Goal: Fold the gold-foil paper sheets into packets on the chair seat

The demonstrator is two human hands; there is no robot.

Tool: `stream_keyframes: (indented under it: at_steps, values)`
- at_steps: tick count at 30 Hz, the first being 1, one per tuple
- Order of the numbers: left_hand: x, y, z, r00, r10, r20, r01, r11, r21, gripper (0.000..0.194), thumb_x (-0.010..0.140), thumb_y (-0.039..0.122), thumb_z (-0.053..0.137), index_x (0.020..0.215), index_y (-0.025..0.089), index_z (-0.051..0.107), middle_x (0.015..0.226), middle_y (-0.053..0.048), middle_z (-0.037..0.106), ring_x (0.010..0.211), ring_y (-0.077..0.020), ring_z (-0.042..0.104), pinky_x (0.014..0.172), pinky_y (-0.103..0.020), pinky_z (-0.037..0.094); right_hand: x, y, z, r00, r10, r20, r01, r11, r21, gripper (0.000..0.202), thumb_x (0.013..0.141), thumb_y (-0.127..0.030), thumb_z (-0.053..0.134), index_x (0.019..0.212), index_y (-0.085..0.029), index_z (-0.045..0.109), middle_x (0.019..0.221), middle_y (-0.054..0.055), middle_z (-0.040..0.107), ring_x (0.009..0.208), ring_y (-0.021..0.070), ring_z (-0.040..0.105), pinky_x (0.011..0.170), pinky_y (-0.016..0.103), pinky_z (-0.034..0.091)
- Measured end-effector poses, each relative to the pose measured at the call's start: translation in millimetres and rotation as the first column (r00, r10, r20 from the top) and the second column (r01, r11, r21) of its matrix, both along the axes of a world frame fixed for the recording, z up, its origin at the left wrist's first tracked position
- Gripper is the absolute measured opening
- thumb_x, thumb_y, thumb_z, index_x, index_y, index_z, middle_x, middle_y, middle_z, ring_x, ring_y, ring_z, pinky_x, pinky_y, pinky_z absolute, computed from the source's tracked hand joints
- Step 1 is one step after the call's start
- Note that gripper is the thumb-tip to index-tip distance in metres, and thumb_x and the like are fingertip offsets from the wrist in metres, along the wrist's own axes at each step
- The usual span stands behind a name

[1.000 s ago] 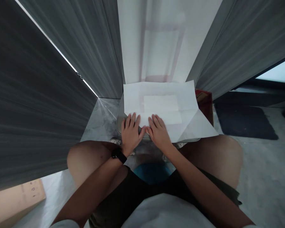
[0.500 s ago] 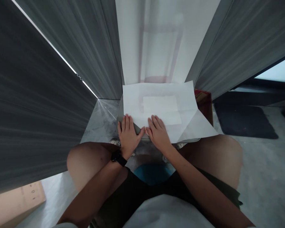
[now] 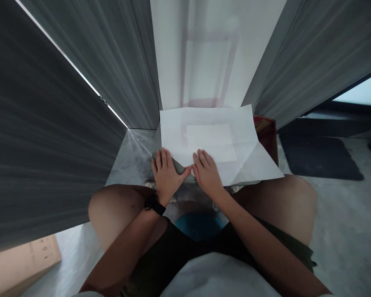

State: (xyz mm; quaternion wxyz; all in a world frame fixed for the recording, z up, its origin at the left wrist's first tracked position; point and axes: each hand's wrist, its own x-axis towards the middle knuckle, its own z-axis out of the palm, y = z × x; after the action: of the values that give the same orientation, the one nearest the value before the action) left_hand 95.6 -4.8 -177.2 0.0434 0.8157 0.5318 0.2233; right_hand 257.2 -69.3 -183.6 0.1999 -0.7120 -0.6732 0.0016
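Observation:
A large white sheet of paper [image 3: 210, 117] lies over a small grey surface [image 3: 156, 142] in front of my knees, its right corner sticking out past the edge. A paler rectangle [image 3: 210, 140] shows in the middle of the sheet. My left hand [image 3: 167, 173] rests at the sheet's near left edge, fingers spread, thumb stretched right. On the sheet's near part lies my right hand [image 3: 206, 171], fingers flat and extended. The two thumbs meet at the near edge, beside a small red spot.
A red box [image 3: 267, 134] stands behind the sheet's right side. Grey panels rise at left and right, with a white panel [image 3: 210, 74] ahead. A dark mat [image 3: 320, 156] lies on the floor at right, a cardboard box [image 3: 24, 260] at lower left.
My left hand has shifted slightly left, and its fingers are a bit more spread. My right hand and the sheet look nearly the same.

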Motion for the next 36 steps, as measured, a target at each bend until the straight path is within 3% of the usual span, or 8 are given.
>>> stream_keyframes:
  at_steps: [10, 15, 20, 23, 25, 30, 36]
  values:
    - [1.1, -0.2, -1.4, 1.000, -0.002, 0.025, 0.003, 0.999, -0.033, 0.114, 0.090, 0.085, 0.055, 0.166, 0.005, 0.030, 0.168, -0.028, 0.037, 0.156, -0.0473, 0.034, 0.128, -0.067, 0.022, 4.4, 0.1, 2.5, 1.000, -0.001, -0.022, 0.001, 1.000, -0.009, 0.052, 0.113, -0.031, 0.031, 0.157, -0.013, 0.052, 0.164, 0.017, 0.050, 0.157, 0.0309, 0.041, 0.127, 0.055, 0.037]
    - [3.8, -0.7, -1.7, 1.000, 0.007, -0.001, -0.007, 0.998, -0.058, 0.119, 0.085, 0.089, 0.057, 0.165, 0.004, 0.032, 0.168, -0.028, 0.037, 0.156, -0.0475, 0.034, 0.129, -0.067, 0.021, 0.5, 3.3, 18.1, 0.998, -0.036, -0.041, 0.038, 0.998, 0.054, 0.053, 0.112, -0.029, 0.028, 0.156, -0.013, 0.054, 0.158, 0.017, 0.057, 0.152, 0.0298, 0.047, 0.127, 0.055, 0.037]
    - [-12.0, 10.7, -2.6, 0.999, -0.049, 0.003, 0.049, 0.993, -0.109, 0.093, 0.098, 0.071, 0.050, 0.165, 0.006, 0.037, 0.169, -0.023, 0.039, 0.157, -0.0431, 0.035, 0.128, -0.063, 0.027, -20.9, 8.9, 34.9, 0.997, 0.070, -0.014, -0.069, 0.997, 0.021, 0.055, 0.114, -0.035, 0.029, 0.153, -0.013, 0.059, 0.153, 0.016, 0.062, 0.148, 0.0287, 0.053, 0.127, 0.052, 0.039]
    - [-30.2, 21.8, -0.5, 0.991, -0.136, 0.003, 0.135, 0.975, -0.175, 0.068, 0.109, 0.055, 0.035, 0.163, 0.015, 0.043, 0.168, -0.015, 0.045, 0.156, -0.0339, 0.040, 0.125, -0.055, 0.037, -27.1, 10.2, 30.9, 0.997, 0.080, 0.012, -0.080, 0.995, -0.051, 0.059, 0.114, -0.043, 0.027, 0.151, -0.012, 0.061, 0.153, 0.017, 0.063, 0.146, 0.0301, 0.055, 0.124, 0.052, 0.042]
    - [-37.7, 24.2, 1.7, 0.983, -0.185, 0.003, 0.183, 0.969, -0.164, 0.062, 0.112, 0.050, 0.028, 0.163, 0.018, 0.044, 0.168, -0.012, 0.045, 0.156, -0.0308, 0.041, 0.124, -0.053, 0.039, -26.2, 9.2, 25.8, 0.996, 0.084, 0.031, -0.081, 0.994, -0.069, 0.060, 0.114, -0.045, 0.026, 0.150, -0.013, 0.061, 0.155, 0.017, 0.061, 0.147, 0.0304, 0.054, 0.124, 0.053, 0.042]
    - [-32.5, 10.5, 5.5, 0.972, -0.231, -0.034, 0.228, 0.971, -0.075, 0.060, 0.112, 0.044, 0.027, 0.163, 0.016, 0.044, 0.173, -0.014, 0.034, 0.161, -0.0335, 0.032, 0.128, -0.062, 0.029, -20.9, 7.3, 19.5, 0.993, 0.098, 0.061, -0.094, 0.993, -0.076, 0.060, 0.114, -0.045, 0.028, 0.153, -0.009, 0.057, 0.160, 0.019, 0.055, 0.152, 0.0311, 0.049, 0.128, 0.055, 0.036]
    - [-26.8, 2.5, 5.5, 0.957, -0.280, -0.077, 0.273, 0.958, -0.082, 0.055, 0.112, 0.040, 0.031, 0.162, 0.021, 0.047, 0.170, -0.009, 0.041, 0.159, -0.0312, 0.036, 0.131, -0.067, 0.017, -17.9, 8.8, 17.2, 0.992, 0.115, 0.054, -0.110, 0.990, -0.088, 0.061, 0.114, -0.046, 0.028, 0.157, -0.012, 0.053, 0.163, 0.017, 0.052, 0.154, 0.0310, 0.045, 0.128, 0.057, 0.034]
